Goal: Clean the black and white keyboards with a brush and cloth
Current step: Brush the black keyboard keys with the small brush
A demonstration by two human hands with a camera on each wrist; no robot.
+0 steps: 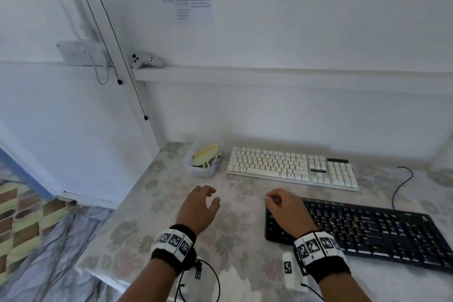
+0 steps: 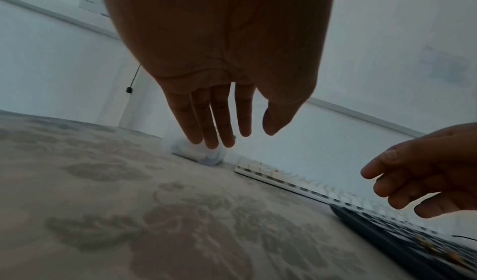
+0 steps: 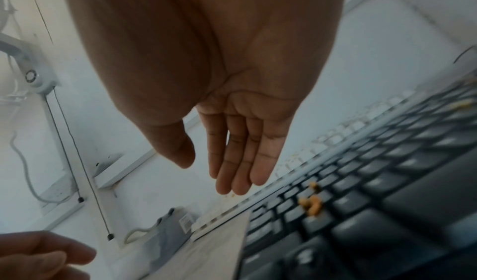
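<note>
Both hands hover low over the table [image 1: 157, 203], holding nothing. Left hand [image 1: 199, 206] — fingers straight and relaxed, aimed toward the plastic tub [image 1: 202, 159] at the far left corner, presumably to fetch the yellow brush [image 1: 205, 154] lying inside; whether the cloth is there too is unclear. Right hand [image 1: 286, 213] — fingers loose, above the left end of the black keyboard [image 1: 367, 230], which carries orange crumbs [image 3: 311, 204]. White keyboard [image 1: 291, 167] sits behind it, just right of the tub. Black cable [image 1: 402, 184] trails at right; nothing blocks the reach.
</note>
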